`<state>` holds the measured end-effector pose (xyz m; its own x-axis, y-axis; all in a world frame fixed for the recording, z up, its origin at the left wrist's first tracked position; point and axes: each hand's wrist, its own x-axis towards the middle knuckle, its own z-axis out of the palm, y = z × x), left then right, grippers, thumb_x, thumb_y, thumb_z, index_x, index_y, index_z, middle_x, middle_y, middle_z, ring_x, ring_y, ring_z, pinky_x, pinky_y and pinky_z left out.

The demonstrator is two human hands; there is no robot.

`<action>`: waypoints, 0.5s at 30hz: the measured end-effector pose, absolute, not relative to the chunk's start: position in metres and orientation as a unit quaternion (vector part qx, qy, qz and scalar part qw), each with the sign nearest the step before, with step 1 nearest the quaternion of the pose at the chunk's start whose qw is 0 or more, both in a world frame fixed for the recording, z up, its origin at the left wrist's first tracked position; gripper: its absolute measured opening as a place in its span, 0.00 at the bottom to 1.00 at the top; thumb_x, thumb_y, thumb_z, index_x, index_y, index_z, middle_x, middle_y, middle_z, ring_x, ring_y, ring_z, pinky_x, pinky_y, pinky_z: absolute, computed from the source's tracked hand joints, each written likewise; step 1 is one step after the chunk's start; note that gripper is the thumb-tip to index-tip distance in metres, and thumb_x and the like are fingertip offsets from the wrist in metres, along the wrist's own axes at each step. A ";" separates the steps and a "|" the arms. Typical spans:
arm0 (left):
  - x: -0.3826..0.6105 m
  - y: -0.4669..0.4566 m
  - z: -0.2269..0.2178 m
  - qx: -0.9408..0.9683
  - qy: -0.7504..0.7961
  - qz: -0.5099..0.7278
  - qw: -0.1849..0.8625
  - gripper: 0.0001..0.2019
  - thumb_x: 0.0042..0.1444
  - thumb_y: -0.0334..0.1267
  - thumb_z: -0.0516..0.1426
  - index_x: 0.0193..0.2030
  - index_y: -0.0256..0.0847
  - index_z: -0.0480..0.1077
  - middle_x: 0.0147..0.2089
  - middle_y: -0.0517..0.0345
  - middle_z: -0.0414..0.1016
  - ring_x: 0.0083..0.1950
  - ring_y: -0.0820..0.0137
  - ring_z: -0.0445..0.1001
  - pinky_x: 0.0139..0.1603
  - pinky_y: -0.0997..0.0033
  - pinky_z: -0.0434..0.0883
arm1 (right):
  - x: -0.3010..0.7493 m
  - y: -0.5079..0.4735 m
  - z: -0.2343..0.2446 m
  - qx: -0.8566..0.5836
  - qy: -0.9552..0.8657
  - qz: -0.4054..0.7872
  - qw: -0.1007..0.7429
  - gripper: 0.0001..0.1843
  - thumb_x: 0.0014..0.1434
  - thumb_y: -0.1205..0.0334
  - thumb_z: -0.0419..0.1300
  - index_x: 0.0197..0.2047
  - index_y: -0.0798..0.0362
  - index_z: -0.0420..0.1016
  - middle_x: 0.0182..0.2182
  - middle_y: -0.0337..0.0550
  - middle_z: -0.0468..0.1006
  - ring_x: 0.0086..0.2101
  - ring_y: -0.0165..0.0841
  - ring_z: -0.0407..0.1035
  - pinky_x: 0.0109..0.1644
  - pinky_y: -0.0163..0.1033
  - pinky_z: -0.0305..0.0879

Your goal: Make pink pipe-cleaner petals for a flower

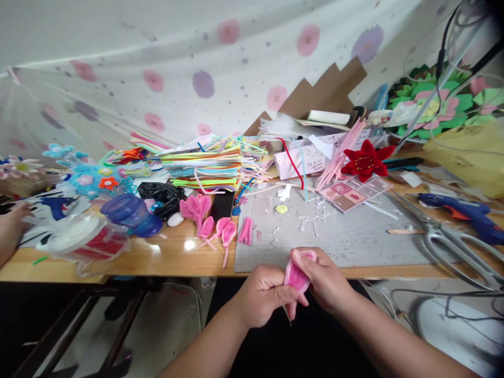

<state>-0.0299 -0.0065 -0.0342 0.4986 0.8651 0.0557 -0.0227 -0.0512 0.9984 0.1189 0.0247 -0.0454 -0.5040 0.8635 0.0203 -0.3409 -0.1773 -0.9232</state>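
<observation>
Just in front of the table edge, both hands pinch one pink pipe-cleaner petal (298, 278), deep pink inside with a paler rim. My left hand (262, 296) is closed on its lower left side, thumb across the front. My right hand (325, 278) grips the upper right side with the thumb pressed on it. Beyond them on the table lie two similar pink petals (226, 231), a smaller pink petal (207, 227), a pink pipe-cleaner flower (196, 207) and a little bunch of short pink pipe-cleaner pieces (245, 231).
A grey cutting mat (342, 236) carries white stamen bits. Large scissors (452, 247) and a blue glue gun (464, 212) lie right. Bundled colourful pipe cleaners (200, 168), a red flower (367, 160) and a blue jar (132, 214) stand behind. Another person's hand (13, 228) is far left.
</observation>
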 end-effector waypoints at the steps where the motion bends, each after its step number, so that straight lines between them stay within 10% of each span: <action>1: -0.031 -0.007 -0.033 0.626 0.329 0.371 0.602 0.23 0.57 0.54 0.54 0.31 0.34 0.78 0.19 0.56 0.72 0.21 0.73 0.69 0.27 0.73 0.67 | 0.116 0.024 -0.044 -0.273 -0.469 0.732 0.412 0.30 0.58 0.40 0.57 0.16 0.55 0.63 0.09 0.34 0.63 0.11 0.23 0.55 0.15 0.28 0.44; 15: -0.057 -0.024 -0.040 0.572 0.366 0.438 0.589 0.21 0.56 0.53 0.57 0.29 0.33 0.76 0.18 0.56 0.71 0.20 0.74 0.66 0.27 0.73 0.62 | 0.116 0.025 -0.005 -0.278 -0.584 0.609 0.459 0.29 0.58 0.36 0.53 0.30 0.57 0.72 0.20 0.38 0.68 0.20 0.26 0.60 0.23 0.31 0.57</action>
<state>-0.0567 -0.0243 -0.0398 0.3483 0.9348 0.0693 -0.0981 -0.0372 0.9945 0.1157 0.0251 -0.0052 -0.4244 0.8839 0.1965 -0.2339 0.1026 -0.9668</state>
